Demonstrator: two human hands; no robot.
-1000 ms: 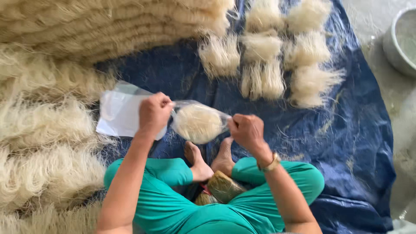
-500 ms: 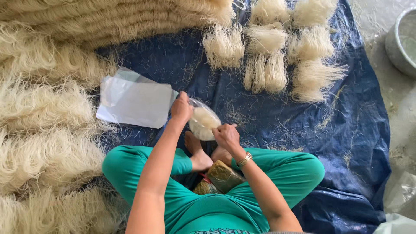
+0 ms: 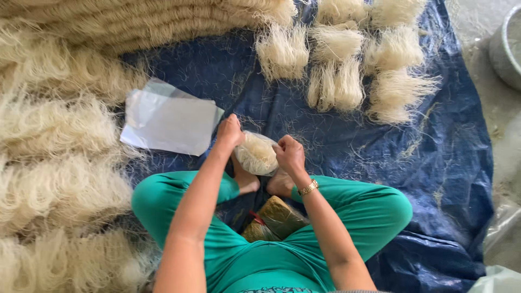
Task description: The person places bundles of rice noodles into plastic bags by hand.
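Observation:
I sit cross-legged in green trousers on a blue tarp [image 3: 445, 163]. Between my hands is a clear plastic bag [image 3: 255, 153] stuffed with a pale noodle bundle, held just above my bare feet. My left hand [image 3: 230, 132] grips the bag's left upper end. My right hand [image 3: 290, 153], with a gold watch at the wrist, grips its right side. A stack of flat clear bags [image 3: 171, 118] lies on the tarp just left of my left hand.
Several loose noodle bundles [image 3: 339, 59] lie on the tarp ahead. Long heaps of dried noodles [image 3: 59, 163] fill the left side and the far edge. A brownish packet [image 3: 274, 217] rests in my lap. A grey metal basin [image 3: 507, 46] stands at the right edge.
Both hands have drawn closer together around the filled bag, which now looks more compact and sits nearer my feet. The view has shifted slightly.

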